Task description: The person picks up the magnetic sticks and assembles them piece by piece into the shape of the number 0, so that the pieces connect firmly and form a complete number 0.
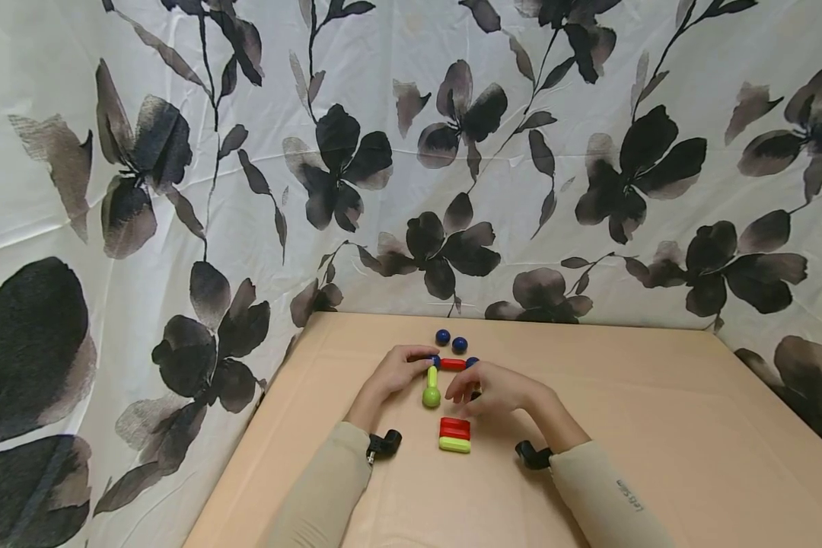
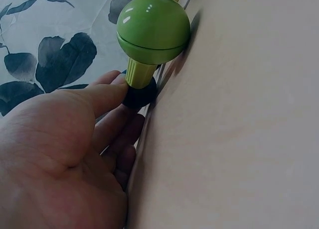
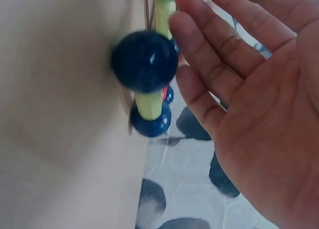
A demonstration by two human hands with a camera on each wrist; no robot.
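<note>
My left hand [image 1: 399, 373] pinches a dark blue ball [image 2: 140, 95] between thumb and fingers. Joined to that ball is a yellow-green rod [image 1: 432, 377], with a green ball [image 2: 153, 30] at its near end. A red rod [image 1: 454, 364] runs from the held ball across to another blue ball [image 1: 472, 362]. My right hand [image 3: 259, 109] is beside the right side of this frame, fingers extended and loosely bent, gripping nothing. Next to its fingertips a blue ball [image 3: 144, 61] sits on a yellow-green rod [image 3: 149, 106], which joins a farther blue ball [image 3: 151, 123].
Two loose blue balls [image 1: 442, 337] lie beyond the frame. Nearer me, red rods [image 1: 455, 428] and a yellow-green rod [image 1: 455, 445] lie side by side on the tan table [image 1: 630, 396]. A floral cloth [image 1: 383, 266] hangs behind the table's far edge.
</note>
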